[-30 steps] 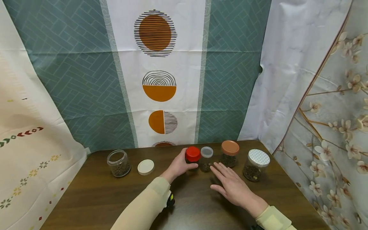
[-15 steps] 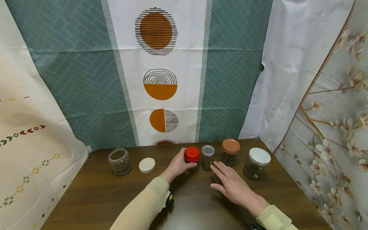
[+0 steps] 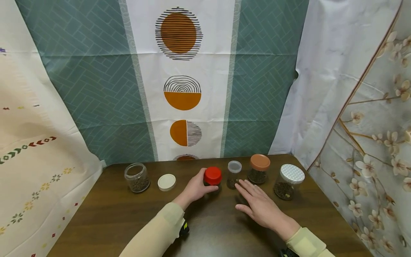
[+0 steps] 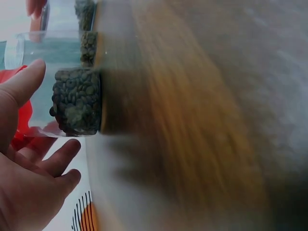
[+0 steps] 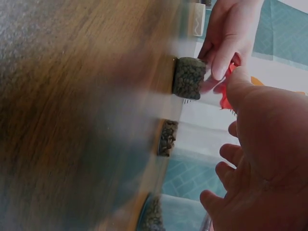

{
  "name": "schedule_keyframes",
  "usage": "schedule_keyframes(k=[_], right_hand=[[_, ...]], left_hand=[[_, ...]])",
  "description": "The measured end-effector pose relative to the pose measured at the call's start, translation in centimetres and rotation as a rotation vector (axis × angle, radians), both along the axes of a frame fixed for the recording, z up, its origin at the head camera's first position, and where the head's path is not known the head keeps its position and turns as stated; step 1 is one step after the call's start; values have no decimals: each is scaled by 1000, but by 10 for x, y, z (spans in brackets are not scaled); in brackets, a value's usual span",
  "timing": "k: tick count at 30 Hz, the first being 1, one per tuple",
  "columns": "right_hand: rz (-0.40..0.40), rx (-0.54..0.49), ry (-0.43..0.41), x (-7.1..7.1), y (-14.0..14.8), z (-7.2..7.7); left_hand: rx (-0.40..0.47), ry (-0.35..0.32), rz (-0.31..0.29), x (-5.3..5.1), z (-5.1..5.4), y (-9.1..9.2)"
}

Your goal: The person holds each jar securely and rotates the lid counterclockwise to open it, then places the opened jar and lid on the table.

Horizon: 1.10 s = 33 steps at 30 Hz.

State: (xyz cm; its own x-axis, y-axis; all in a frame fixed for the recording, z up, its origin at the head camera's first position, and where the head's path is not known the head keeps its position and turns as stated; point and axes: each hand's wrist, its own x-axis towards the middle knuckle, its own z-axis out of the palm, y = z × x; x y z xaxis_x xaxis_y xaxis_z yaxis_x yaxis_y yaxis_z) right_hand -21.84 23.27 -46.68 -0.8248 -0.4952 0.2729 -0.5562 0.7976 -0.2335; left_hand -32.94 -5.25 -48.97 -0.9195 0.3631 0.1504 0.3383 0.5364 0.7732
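Note:
My left hand [image 3: 196, 188] grips a clear jar with a red lid [image 3: 213, 175], fingers behind and thumb in front. In the left wrist view the jar [image 4: 77, 102] holds dark pellets and its base is at the table. My right hand [image 3: 261, 204], fingers extended, hovers in front of a slim jar with a translucent lid [image 3: 234, 167] and holds nothing. Behind its fingers stands a jar with an orange-brown lid [image 3: 260, 162]. To its right is a wider jar with a patterned white lid [image 3: 292, 174].
At the left of the brown table [image 3: 106, 214] stands an uncovered glass jar [image 3: 138, 180] of pellets. A cream lid [image 3: 166, 182] lies beside it. Patterned cloths [image 3: 106, 89] hang behind and at both sides.
My left hand and the red-lidded jar have shifted slightly left, widening the gap to the slim jar. The head view has moved a little. My right hand keeps its pose.

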Motion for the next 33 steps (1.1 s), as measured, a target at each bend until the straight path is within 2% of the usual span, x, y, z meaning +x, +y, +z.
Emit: schedule_keyframes(k=[8,18,33], right_hand=[[9,-15,-17,0,-3,1],[22,-19,9,-2,-8,3],[51,-37,-8,-1,-23,7]], left_hand=[[-32,15,-16,9,3,-6],[-72,20,-23,25,7,-17],[-65,0,-37,48,1,-30]])
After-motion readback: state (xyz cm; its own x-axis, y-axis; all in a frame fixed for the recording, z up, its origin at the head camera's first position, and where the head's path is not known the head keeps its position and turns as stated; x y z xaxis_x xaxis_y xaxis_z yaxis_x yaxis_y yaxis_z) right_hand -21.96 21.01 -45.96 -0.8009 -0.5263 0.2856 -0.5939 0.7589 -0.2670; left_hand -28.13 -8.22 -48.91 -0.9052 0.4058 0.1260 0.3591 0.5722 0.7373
